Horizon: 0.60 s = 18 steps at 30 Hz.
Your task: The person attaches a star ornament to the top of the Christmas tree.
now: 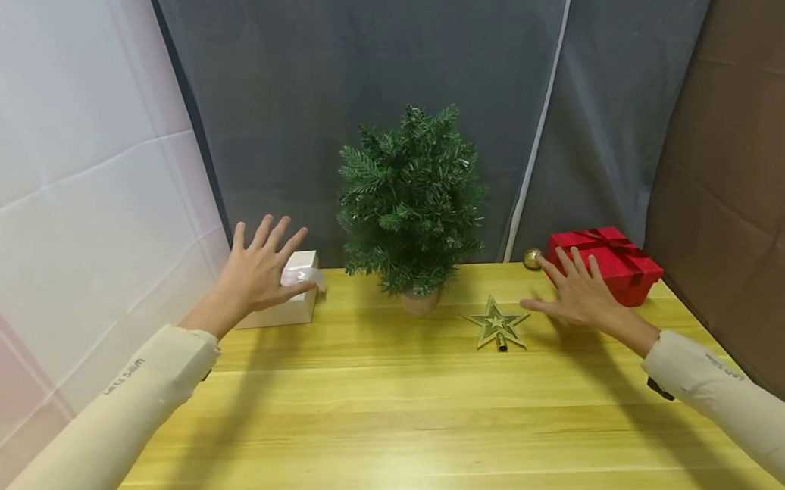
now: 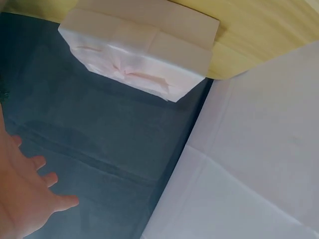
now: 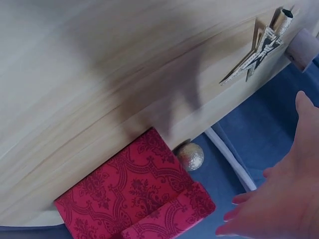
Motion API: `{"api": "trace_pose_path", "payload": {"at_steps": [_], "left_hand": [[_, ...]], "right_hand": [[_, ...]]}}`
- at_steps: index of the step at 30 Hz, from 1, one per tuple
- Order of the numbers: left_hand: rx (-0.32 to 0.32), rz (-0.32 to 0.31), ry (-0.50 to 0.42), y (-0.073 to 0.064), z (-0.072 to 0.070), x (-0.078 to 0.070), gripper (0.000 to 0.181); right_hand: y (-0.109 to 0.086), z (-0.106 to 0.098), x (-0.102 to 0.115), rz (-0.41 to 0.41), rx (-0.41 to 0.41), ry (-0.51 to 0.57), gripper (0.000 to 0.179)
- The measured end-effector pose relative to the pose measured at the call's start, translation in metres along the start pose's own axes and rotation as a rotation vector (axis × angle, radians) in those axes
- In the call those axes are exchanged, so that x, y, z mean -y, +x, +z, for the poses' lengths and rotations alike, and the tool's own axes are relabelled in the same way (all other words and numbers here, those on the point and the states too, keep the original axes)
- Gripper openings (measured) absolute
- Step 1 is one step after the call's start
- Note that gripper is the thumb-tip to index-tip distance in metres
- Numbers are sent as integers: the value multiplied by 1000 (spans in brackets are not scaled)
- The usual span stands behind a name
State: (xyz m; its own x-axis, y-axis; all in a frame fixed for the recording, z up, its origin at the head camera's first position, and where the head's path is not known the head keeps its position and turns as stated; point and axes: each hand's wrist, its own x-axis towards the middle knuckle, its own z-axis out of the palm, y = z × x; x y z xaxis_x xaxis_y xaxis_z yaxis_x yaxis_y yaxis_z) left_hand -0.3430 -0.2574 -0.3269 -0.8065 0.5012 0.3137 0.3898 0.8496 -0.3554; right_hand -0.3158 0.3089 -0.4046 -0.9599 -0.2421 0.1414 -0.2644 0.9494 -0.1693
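Note:
My left hand (image 1: 252, 274) is raised with fingers spread, in front of a white gift box (image 1: 281, 312) that has a pale ribbon bow. In the left wrist view that box (image 2: 134, 45) stands apart from the hand (image 2: 22, 191). On the right, my right hand (image 1: 579, 293) has its fingers spread and overlaps a red gift box (image 1: 630, 278) with a dark red ribbon. The right wrist view shows the red patterned box (image 3: 124, 189) apart from the hand (image 3: 279, 194). A gold star tree topper (image 1: 497, 323) lies left of the right hand. Both hands hold nothing.
A small green artificial Christmas tree (image 1: 413, 198) stands in a pot (image 1: 421, 302) at the back middle of the wooden table (image 1: 377, 413). A gold ball ornament (image 1: 532, 259) sits beside the red box. Grey, white and brown cloth hangs around the table.

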Motion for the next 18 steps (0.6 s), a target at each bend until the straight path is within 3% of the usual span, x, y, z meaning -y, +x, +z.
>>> {"api": "trace_pose_path", "payload": {"at_steps": [18], "left_hand": [[-33,29,26,8,-14,4,98]], "right_hand": [[-9,7,5,-33,-27,19,104]]}}
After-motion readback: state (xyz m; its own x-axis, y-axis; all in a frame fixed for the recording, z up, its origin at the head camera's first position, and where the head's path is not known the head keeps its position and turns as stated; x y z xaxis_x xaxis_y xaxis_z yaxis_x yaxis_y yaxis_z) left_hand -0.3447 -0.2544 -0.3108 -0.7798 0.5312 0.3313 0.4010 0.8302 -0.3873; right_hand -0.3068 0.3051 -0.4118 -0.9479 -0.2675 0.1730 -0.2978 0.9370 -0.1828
